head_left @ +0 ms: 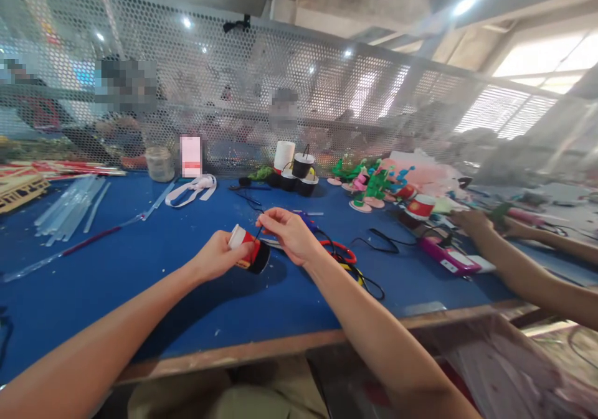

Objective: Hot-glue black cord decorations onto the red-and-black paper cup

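Observation:
My left hand (215, 255) is closed around a small red, white and black paper cup (250, 249), held on its side just above the blue table (140, 263). My right hand (289, 232) pinches a thin black cord (258, 231) at the cup's rim, fingers pressed together. Just behind my right wrist lie red-handled scissors (343, 254) and loose black cords.
Black-and-white cups (299, 173) stand stacked at the back by the mesh screen. Clear glue sticks (70, 207) lie at the left, near a jar (159, 163) and white strap. Green and pink foam decorations (374, 185) sit right. A co-worker's arms (523, 263) reach in beside a pink tool (448, 257).

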The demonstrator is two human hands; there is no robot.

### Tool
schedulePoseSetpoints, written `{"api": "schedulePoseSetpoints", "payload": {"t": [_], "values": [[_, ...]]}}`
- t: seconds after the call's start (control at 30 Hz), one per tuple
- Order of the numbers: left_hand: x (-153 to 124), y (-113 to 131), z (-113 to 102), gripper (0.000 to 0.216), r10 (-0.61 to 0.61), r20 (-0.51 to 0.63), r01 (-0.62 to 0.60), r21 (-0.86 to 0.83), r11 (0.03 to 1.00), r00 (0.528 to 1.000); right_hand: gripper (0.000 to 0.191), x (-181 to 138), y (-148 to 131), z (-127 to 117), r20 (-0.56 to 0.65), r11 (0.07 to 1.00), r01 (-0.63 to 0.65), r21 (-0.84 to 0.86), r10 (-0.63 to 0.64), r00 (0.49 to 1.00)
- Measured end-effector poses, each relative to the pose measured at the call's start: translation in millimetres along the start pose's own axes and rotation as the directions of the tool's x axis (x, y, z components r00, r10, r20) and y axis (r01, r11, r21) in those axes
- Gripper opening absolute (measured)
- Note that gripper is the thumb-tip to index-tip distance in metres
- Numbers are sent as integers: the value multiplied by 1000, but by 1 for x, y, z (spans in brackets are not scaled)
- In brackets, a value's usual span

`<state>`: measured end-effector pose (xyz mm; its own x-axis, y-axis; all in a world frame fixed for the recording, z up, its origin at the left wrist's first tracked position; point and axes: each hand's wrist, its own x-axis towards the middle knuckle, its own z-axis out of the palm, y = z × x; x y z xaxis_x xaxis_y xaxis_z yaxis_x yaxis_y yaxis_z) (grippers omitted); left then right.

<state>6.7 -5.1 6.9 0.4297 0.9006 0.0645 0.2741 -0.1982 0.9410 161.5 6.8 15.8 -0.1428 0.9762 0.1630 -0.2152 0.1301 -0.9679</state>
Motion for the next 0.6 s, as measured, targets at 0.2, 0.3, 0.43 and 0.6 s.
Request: {"api": "schedulePoseSetpoints", "payload": {"t": [0.2, 0.3, 0.43, 0.6], "values": [[3, 3, -2, 29, -117, -28, 113, -124, 986, 993, 19, -2, -6, -4, -71, 986, 142, -84, -148, 986], [3, 6, -2, 28, -165, -55, 156, -135, 978, 985, 18, -3, -8, -4, -99, 974, 177, -140, -192, 976], [2, 6, -1, 27, -171, -52, 165, -101, 981, 984, 18, -2, -6, -6, -112, 954, 196, -225, -225, 968], [0, 6, 1, 26, -91, 9, 92, -77, 993, 996, 18, 2, -2, -8, -123, 928, 182, -324, -232, 965]]}}
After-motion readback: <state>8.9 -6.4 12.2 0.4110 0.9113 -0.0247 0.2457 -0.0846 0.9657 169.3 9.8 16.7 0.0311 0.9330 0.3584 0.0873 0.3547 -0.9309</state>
